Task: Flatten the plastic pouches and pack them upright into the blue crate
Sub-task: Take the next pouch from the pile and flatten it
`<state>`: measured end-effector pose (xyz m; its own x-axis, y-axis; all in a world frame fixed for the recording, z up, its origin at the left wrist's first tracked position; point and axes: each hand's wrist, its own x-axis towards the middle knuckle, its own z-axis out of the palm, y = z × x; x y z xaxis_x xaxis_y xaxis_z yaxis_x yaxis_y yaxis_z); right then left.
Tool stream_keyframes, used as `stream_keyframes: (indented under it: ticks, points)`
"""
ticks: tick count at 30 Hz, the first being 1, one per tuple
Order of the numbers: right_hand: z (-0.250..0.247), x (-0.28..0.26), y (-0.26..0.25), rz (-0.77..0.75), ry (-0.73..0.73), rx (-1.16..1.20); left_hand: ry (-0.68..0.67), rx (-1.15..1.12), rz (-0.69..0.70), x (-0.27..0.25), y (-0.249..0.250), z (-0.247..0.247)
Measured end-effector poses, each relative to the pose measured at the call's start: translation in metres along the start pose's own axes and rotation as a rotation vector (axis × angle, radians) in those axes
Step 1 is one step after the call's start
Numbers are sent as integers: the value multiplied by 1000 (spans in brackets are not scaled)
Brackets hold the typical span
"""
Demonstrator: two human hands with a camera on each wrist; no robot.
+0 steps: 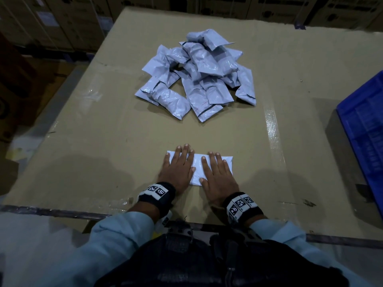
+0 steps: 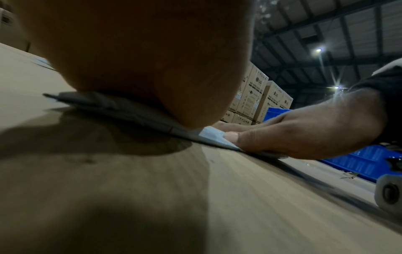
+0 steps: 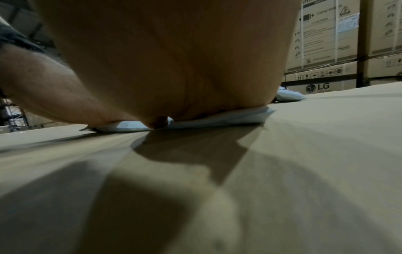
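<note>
Head view: both hands lie flat on one pouch (image 1: 198, 169) at six o'clock on the bench (image 1: 103, 125); the heap of pouches (image 1: 196, 73) sits at twelve o'clock, well apart; the blue crate (image 1: 364, 129) stands at three o'clock, only partly in frame.

Left hand (image 1: 178, 168): palm down, fingers straight and spread, covering the pouch's nine o'clock end; it presses, it grips nothing.

Right hand (image 1: 217, 175): palm down, fingers straight, covering the three o'clock end; likewise pressing, holding nothing.

Pouch under the hands: lies lengthwise from nine to three o'clock; in the right wrist view its edge (image 3: 228, 116) looks thin under the palm, while the part between the hands still bulges slightly.

Step in hand: flattening, I judge, near its end for this pouch; nothing can be seen inside the crate from here, so the count packed is unknown.

How to do it well: keep both palms level and sweep outward from the middle toward the two ends, so trapped air leaves rather than pooling in the gap; hold weight over the heels of the hands, not the fingertips; keep the pouch square on the bench so it does not crease.

Risk: slick film may slide on the cardboard; a fold pressed in now would, I think, spoil an upright fit.
</note>
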<state>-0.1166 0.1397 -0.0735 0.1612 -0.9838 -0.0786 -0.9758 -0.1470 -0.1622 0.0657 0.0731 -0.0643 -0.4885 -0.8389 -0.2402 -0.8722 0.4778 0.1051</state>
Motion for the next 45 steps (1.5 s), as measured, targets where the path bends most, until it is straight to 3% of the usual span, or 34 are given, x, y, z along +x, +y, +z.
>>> stream_keyframes:
  ticks: [10,17,20,22,25,30,34,40,45]
  points:
    - [-7,0,-5,66,-59,-8,-9,27,-5,1,-1,-1]
    - [-9,-3,-15,122,1,-54,-44,41,11,5,0,-6]
    - [-10,-3,-23,172,13,-112,8,72,56,7,0,-8]
    - [-6,-3,-31,209,21,-65,5,107,77,4,4,-8]
    - [4,-10,-35,197,-13,28,-112,62,90,-5,8,-9]
    - [7,-11,-27,210,-49,74,-125,26,92,2,0,-7]
    - [4,-14,-21,328,-69,78,-103,-68,120,6,-17,1]
    - [-4,-12,-11,515,-102,158,-154,-104,-41,-1,-31,-6]
    - [-17,-11,-7,619,-126,168,-108,-43,-191,-16,-37,-8]
